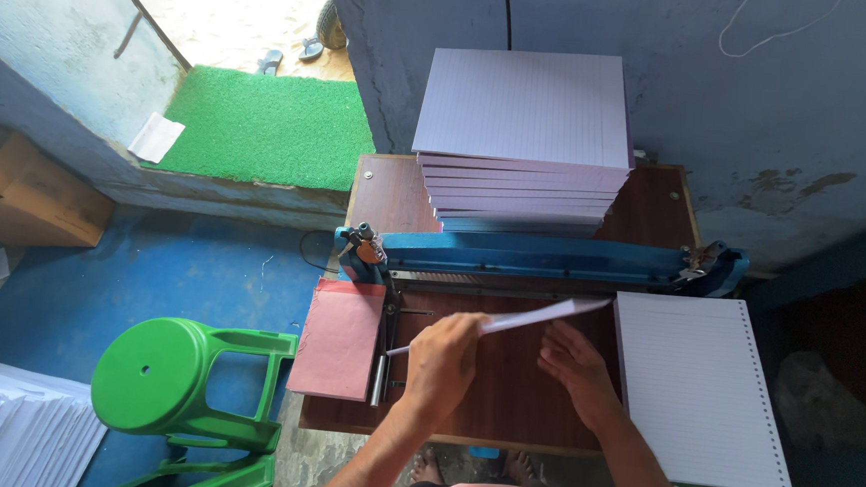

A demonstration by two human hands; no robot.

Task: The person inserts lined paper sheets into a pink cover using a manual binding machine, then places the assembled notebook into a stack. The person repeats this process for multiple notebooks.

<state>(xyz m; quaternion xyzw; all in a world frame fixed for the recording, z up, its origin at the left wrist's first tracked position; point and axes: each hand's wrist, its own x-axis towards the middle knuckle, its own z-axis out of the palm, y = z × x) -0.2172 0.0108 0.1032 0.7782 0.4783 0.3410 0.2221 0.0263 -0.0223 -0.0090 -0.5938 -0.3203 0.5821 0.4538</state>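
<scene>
Left hand (443, 359) fingers pinching lined sheet bundle (534, 317) before blue punching machine (542, 258), right hand (574, 366) fingers spread beneath bundle, punched sheets (700, 390) right of machine, tall paper stack (524, 144) behind it on counter (504, 398).

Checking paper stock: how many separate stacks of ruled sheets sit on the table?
2: a tall stack behind the blue punching machine, and a punched pile at the table's right edge. More may be hidden.

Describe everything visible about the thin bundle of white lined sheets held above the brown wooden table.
The thin bundle of white lined sheets is seen nearly edge-on, a slim white sliver tilted up toward the right. The left hand grips its lower left part; the right hand hovers open beneath it, contact unclear. It hangs above the brown wooden table, just in front of the blue metal punching machine.
</scene>
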